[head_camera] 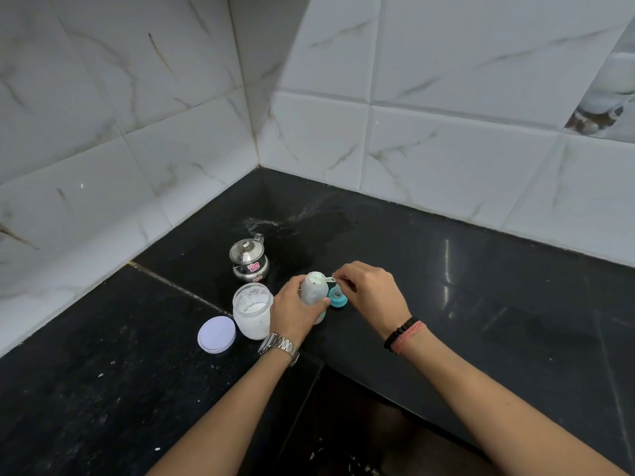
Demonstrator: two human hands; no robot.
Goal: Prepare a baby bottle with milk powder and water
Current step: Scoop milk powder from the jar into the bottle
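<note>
A clear baby bottle [313,291] stands uncapped on the black counter, with my left hand [294,310] wrapped around its side. My right hand [369,290] pinches a small white scoop [325,279] whose bowl rests over the bottle's mouth. White powder shows at the mouth. The bottle's teal nipple cap [337,298] lies on the counter just right of the bottle, under my right fingers. An open plastic jar of milk powder [252,311] stands to the left of my left hand, and its round white lid [216,334] lies flat beside it.
A small steel lidded pot [249,260] stands behind the jar. A wet patch [302,221] spreads on the black counter [481,304] toward the tiled corner. Tiled walls close off the left and back. The counter's front edge steps inward below my arms.
</note>
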